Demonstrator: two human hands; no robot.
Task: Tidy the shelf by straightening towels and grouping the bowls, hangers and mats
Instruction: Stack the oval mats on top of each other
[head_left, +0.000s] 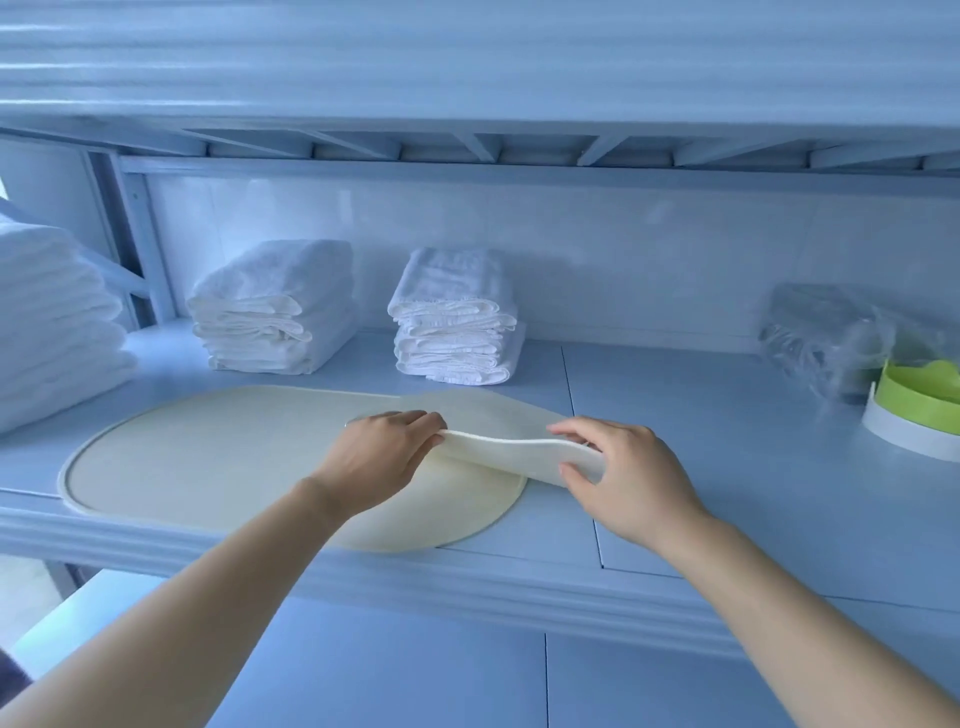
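A cream oval mat lies flat on the blue shelf, its front edge overhanging the lip. A second cream mat rests on its right end, with its near edge lifted and curled. My left hand pinches that lifted edge on the left, and my right hand grips it on the right. Two stacks of folded white towels stand at the back: one left, one centre. A bigger white towel pile sits at the far left.
At the right edge stands a green and white bowl, with a clear plastic-wrapped bundle behind it. A slatted shelf runs close overhead. A lower blue shelf lies below the front lip.
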